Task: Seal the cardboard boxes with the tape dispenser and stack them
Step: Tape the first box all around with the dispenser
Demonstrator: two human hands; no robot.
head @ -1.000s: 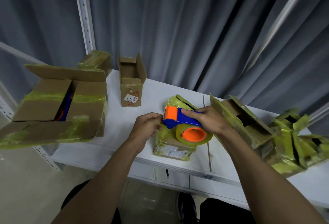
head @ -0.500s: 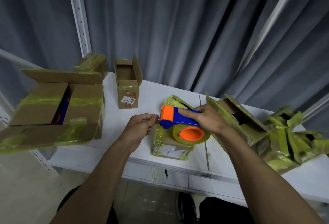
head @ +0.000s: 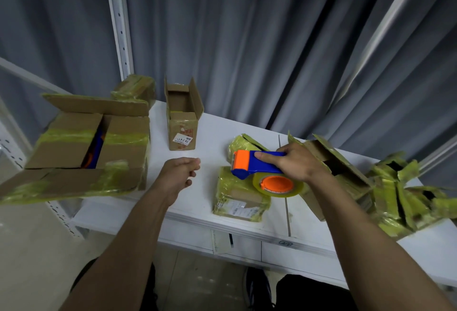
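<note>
Behind everything we see a grey curtain (head: 247, 39), and below it the white table (head: 212, 128). At its left end stands our large open box (head: 123, 142), flaps spread and banded with yellowish tape (something blue and orange shows in the gap). On the right lies a heap of taped boxes (head: 395, 194), some with flaps ajar. Near the front edge sits a small taped box (head: 237, 194), and further back a narrow box (head: 183, 123) stands upright with its top open. Our right hand (head: 299, 162) grips the tape dispenser (head: 257, 162), fingers wrapped round its blue handle, holding it just over the small taped box. Our left hand (head: 178, 174) hovers between the large box and the small one, fingers loosely curled, holding nothing.
</note>
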